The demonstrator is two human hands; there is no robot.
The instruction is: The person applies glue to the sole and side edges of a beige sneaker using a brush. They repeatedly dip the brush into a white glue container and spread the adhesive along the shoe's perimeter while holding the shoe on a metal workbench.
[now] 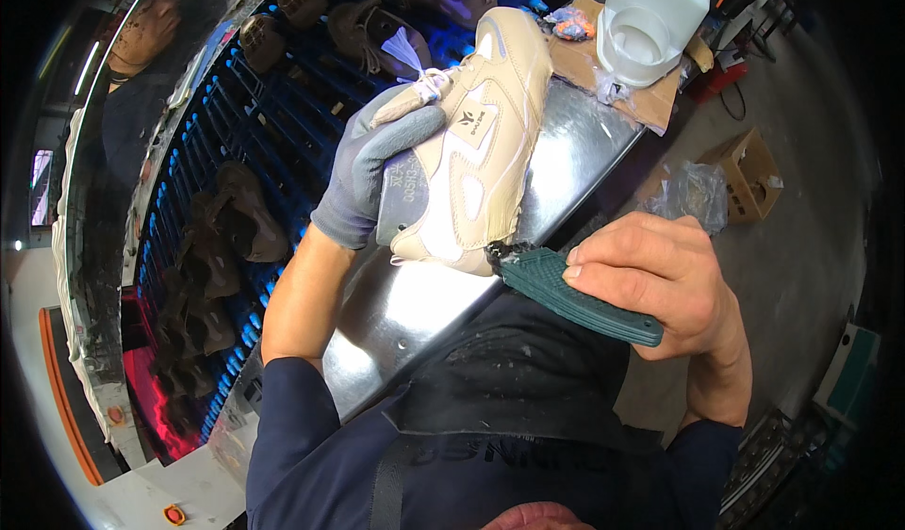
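Note:
My left hand (377,158), in a grey glove, grips a beige shoe upper (485,125) on its grey last, held tilted over a shiny metal bench edge (415,304). My bare right hand (660,280) holds a green-handled brush (575,299). Its dark bristle tip touches the lower edge of the shoe near the heel. White laces stick out by my left thumb.
A blue roller conveyor (273,125) runs along the left, carrying several dark shoe uppers (250,214). A white plastic jug (650,21) stands on cardboard at the top right. A cardboard box (749,172) and a plastic bag lie on the floor to the right.

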